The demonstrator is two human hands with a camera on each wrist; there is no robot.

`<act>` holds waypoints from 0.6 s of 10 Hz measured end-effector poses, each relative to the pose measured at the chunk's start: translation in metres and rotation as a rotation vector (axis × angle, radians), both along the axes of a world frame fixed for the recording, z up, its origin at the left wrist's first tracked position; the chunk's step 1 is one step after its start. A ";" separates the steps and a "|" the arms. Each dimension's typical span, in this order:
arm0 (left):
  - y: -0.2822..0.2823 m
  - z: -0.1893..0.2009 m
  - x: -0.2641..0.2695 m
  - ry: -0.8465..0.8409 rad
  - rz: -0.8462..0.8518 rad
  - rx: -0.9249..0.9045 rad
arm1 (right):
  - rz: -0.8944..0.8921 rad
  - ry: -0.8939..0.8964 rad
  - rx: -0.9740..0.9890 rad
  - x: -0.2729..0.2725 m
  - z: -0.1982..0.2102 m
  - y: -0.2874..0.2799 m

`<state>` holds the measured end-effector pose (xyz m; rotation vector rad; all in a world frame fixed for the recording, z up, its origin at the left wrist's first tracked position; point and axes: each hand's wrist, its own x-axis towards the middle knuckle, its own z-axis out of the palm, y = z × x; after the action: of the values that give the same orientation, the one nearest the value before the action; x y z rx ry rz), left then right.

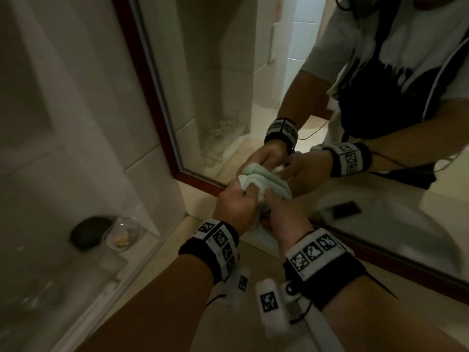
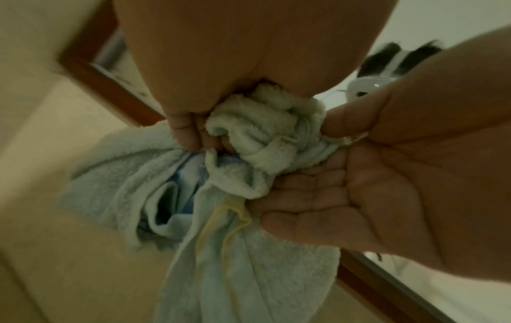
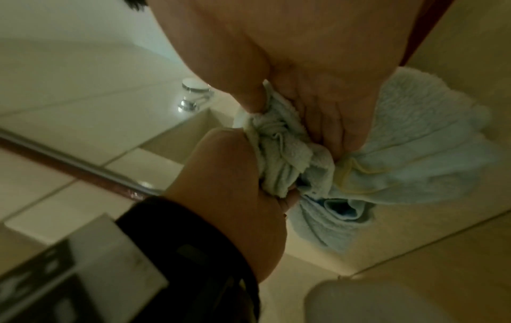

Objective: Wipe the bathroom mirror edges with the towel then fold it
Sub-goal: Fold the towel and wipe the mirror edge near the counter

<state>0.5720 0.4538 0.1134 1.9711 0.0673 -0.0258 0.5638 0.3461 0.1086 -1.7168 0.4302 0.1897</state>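
The pale green terry towel (image 1: pixel 256 182) is bunched into a wad at the lower left corner of the mirror (image 1: pixel 228 97), against the bottom rail of the dark red-brown mirror frame (image 1: pixel 152 97). Its free end hangs toward the beige counter (image 1: pixel 177 240).

Your left hand (image 1: pixel 236 209) has its fingers curled round one side of the wad. Your right hand (image 1: pixel 284 214) pinches the other side between thumb and fingers, as the left wrist view confirms. Both hands grip the cloth; neither is open.

Judgement: you are either finishing the corner wipe or gathering the towel to begin folding; the views do not settle which.

If wiping, press a flat pad of cloth into the corner joint, not a loose lump, and run it along the rail in one direction. If folding, release the bunch, find two adjacent corners along the yellow-stitched hem (image 2: pixel 221 218), and shake the towel flat before the first fold.

Nearby on the counter, to the left: a dark rounded object (image 1: pixel 88 232) and a clear glass dish (image 1: pixel 124 233), both well apart from the towel. A dark phone-like slab shows in the mirror reflection (image 1: pixel 346 209).
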 end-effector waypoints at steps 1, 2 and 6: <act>0.060 -0.002 0.030 -0.011 0.071 -0.003 | 0.059 0.010 0.011 0.027 -0.006 0.055; 0.099 -0.005 0.049 -0.039 0.118 0.015 | 0.125 -0.041 -0.091 0.047 0.000 0.099; 0.129 -0.025 0.081 -0.009 0.252 -0.052 | 0.299 -0.062 -0.325 0.067 0.010 0.123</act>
<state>0.6528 0.5827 0.0881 1.8974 0.3051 0.1443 0.6308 0.4690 0.1187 -2.0991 0.1600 0.2937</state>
